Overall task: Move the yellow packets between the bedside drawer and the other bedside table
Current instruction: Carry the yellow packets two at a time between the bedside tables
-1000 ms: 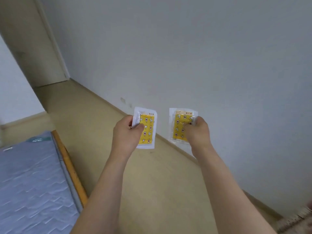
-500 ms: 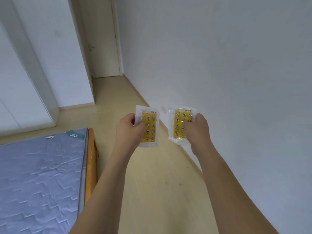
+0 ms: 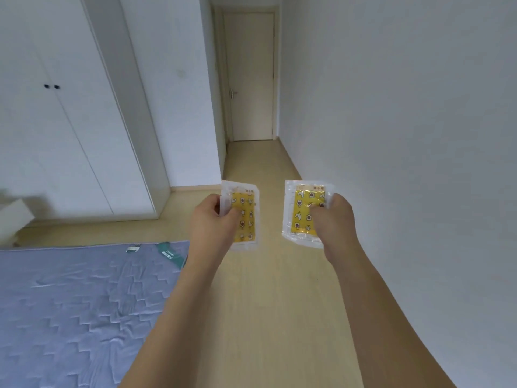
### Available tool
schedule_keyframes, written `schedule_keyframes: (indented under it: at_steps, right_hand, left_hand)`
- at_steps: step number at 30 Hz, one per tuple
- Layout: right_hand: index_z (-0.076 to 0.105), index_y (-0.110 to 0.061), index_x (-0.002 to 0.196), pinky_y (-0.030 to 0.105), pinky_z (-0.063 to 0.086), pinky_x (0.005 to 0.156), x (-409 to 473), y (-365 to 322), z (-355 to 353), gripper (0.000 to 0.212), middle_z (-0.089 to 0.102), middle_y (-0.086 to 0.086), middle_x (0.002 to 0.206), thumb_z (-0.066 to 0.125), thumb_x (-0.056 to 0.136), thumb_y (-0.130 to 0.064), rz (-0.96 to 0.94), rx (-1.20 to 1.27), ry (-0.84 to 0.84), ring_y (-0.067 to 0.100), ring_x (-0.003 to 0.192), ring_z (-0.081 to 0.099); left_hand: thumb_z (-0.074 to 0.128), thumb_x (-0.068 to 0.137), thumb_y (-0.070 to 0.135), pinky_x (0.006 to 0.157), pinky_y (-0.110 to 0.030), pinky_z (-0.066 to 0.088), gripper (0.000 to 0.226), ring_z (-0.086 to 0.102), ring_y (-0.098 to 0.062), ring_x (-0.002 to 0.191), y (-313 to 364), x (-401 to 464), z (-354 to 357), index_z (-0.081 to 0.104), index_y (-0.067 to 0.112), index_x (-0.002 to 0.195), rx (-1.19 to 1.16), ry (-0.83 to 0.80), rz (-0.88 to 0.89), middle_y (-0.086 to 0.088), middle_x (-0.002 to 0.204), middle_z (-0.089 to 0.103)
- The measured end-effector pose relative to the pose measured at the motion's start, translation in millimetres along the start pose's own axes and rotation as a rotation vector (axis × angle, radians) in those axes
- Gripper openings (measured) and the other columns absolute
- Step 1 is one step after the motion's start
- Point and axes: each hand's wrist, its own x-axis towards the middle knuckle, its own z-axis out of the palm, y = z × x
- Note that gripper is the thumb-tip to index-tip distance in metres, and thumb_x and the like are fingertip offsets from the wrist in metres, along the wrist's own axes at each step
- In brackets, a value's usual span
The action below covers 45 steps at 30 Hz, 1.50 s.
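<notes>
Your left hand (image 3: 214, 219) pinches one yellow packet (image 3: 244, 217) mid-frame; right hand (image 3: 334, 219) pinches another yellow pkt (image 3: 303, 212) just beside it, both upright, apart, over floor (image 3: 268, 303).

Left yellow packet (image 3: 246, 217): small dark print at the top right corner of its card, too small to read; printed shapes below, no legible words. Right yellow packet (image 3: 303, 212): the same small dark characters at the top right of the card, unreadable. Green tag (image 3: 169, 253) on the mattress (image 3: 78, 309) edge: white lettering, too blurred to make out.
</notes>
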Motion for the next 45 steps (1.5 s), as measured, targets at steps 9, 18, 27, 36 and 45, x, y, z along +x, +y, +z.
schedule_keyframes:
  at_steps: [9, 18, 27, 36, 45]
  right_hand:
    - [0.054, -0.025, 0.089, 0.041, 0.058, 0.075, 214, -37, 139, 0.021, 0.064, -0.004, 0.089, 0.053, 0.082, -0.004, -0.067, 0.089, -0.214, 0.021, 0.085, 0.067]
    - [0.056, -0.022, 0.095, 0.044, 0.058, 0.078, 413, -29, 278, 0.024, 0.064, -0.001, 0.094, 0.045, 0.084, -0.003, -0.092, 0.046, -0.293, 0.022, 0.087, 0.066]
    - [0.056, -0.024, 0.096, 0.047, 0.058, 0.077, 617, -72, 432, 0.025, 0.064, -0.001, 0.095, 0.043, 0.083, -0.007, -0.162, -0.039, -0.315, 0.022, 0.086, 0.066]
    - [0.056, -0.018, 0.095, 0.046, 0.057, 0.077, 768, -62, 646, 0.023, 0.064, 0.007, 0.095, 0.042, 0.079, -0.009, -0.141, -0.004, -0.457, 0.03, 0.087, 0.065]
    - [0.047, -0.02, 0.082, 0.031, 0.044, 0.063, 809, -124, 944, 0.02, 0.051, -0.004, 0.078, 0.04, 0.082, -0.001, -0.184, 0.011, -0.884, 0.018, 0.07, 0.052]
  left_hand:
    - [0.059, 0.081, 0.012, 0.045, -0.024, 0.038, 0.012, 0.047, -0.013, 0.055, -14, 209, 57, 0.048, 0.015, 0.077, 0.177, 0.193, -0.04, 0.002, 0.067, 0.052]
    - [0.059, 0.083, 0.012, 0.047, -0.023, 0.044, 0.008, 0.062, -0.012, 0.064, -85, 418, 118, 0.055, 0.019, 0.084, 0.089, 0.25, -0.109, 0.004, 0.077, 0.063]
    - [0.057, 0.085, 0.007, 0.039, -0.01, 0.038, 0.012, 0.056, -0.009, 0.059, -130, 672, 164, 0.056, 0.019, 0.085, -0.019, 0.34, -0.117, 0.004, 0.076, 0.061]
    - [0.057, 0.083, 0.01, 0.045, -0.024, 0.046, 0.004, 0.055, -0.014, 0.058, -236, 884, 153, 0.054, 0.013, 0.084, 0.103, 0.433, -0.171, 0.003, 0.071, 0.058]
    - [0.056, 0.084, 0.013, 0.059, -0.038, 0.054, 0.005, 0.061, -0.022, 0.07, -316, 1048, 7, 0.056, 0.016, 0.089, 0.228, 0.771, -0.271, -0.002, 0.08, 0.064]
